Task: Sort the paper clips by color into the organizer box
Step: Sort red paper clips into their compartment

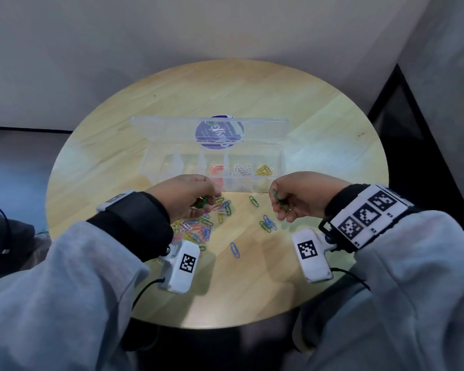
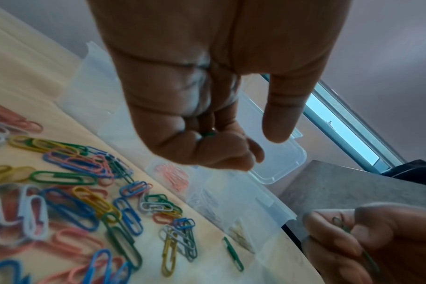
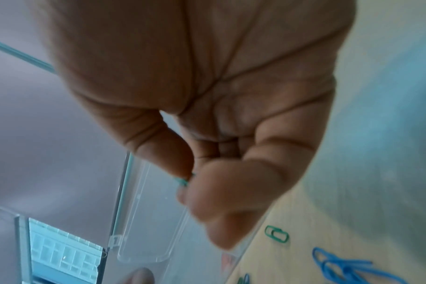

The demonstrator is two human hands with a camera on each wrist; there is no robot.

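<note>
A clear organizer box (image 1: 252, 183) lies open on the round wooden table, its lid (image 1: 172, 129) standing up behind. Its compartments hold red clips (image 1: 215, 169), white clips (image 1: 241, 169) and yellow clips (image 1: 264, 170). A mixed pile of coloured paper clips (image 1: 196, 226) lies under my left hand (image 1: 188, 195), which curls round green clips (image 2: 208, 134). My right hand (image 1: 292, 195) pinches green clips (image 1: 280, 200) just in front of the box's right end. In the right wrist view a green tip (image 3: 182, 181) shows between thumb and finger.
Loose clips lie between the hands: a green one (image 1: 253, 201), a blue and green cluster (image 1: 268, 224), a blue one (image 1: 235, 249). The table (image 1: 252, 290) edge curves close to my body. A dark panel (image 1: 413, 145) stands at the right.
</note>
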